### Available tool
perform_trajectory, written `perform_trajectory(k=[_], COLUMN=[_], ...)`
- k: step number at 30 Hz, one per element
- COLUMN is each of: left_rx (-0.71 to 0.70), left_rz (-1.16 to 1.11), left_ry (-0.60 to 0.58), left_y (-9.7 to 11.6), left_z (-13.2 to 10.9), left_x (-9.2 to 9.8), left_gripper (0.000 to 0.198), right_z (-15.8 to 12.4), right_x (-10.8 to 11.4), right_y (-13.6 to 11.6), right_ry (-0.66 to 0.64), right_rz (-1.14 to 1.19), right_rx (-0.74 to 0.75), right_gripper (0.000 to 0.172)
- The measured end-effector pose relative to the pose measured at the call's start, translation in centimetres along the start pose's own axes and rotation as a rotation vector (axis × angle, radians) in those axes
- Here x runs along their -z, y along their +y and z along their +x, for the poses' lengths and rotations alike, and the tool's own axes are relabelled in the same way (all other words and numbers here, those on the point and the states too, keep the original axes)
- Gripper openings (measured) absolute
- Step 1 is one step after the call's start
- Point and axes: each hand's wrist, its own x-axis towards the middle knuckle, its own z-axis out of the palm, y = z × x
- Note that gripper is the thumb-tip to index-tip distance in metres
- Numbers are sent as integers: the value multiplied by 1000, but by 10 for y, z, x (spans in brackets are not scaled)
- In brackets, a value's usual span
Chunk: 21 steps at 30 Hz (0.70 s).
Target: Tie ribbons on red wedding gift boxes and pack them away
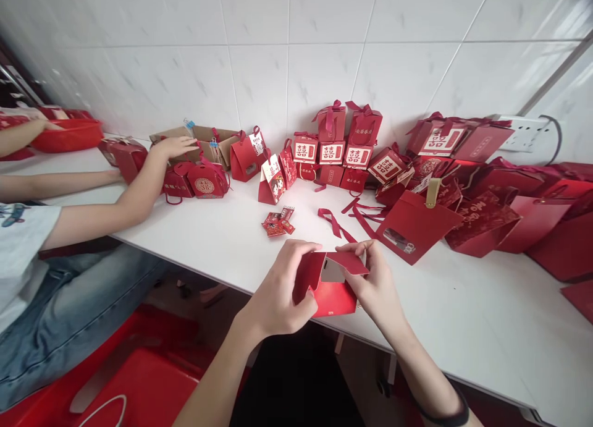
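Between my two hands, at the table's front edge, is a small red gift box (334, 298) with its top flaps up and its pale inside showing. My left hand (283, 291) grips the box's left side, thumb on the front face. On the right, my right hand (370, 282) pinches a flap and the right side of the box. Just beyond the box lie several dark red ribbons (334, 222) and a small pile of red packets (278, 222). A red gift box with a gold handle tab (417, 226) stands to the right of the ribbons.
Stacked red boxes with bows (331, 152) stand against the tiled wall. More red boxes (491, 223) crowd the right side, near a white power strip (521, 133). At left, a co-worker's arm (134, 198) reaches over red bags towards a cardboard box (222, 136). A red basin (69, 135) sits farther left.
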Motion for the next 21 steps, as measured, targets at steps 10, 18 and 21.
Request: perform_trajectory(k=[10, 18, 21], left_rx=[-54, 47, 98], left_rz=[25, 143, 102], left_ry=[-129, -62, -34], left_y=[8, 17, 10], left_z=[6, 12, 10], left_x=[14, 18, 18], left_gripper=[46, 53, 56], right_z=[4, 2, 1], right_x=[4, 3, 6], right_y=[-13, -15, -8], right_ry=[-17, -49, -126], right_rz=[-152, -77, 100], right_rx=[141, 133, 100], right_gripper=[18, 22, 28])
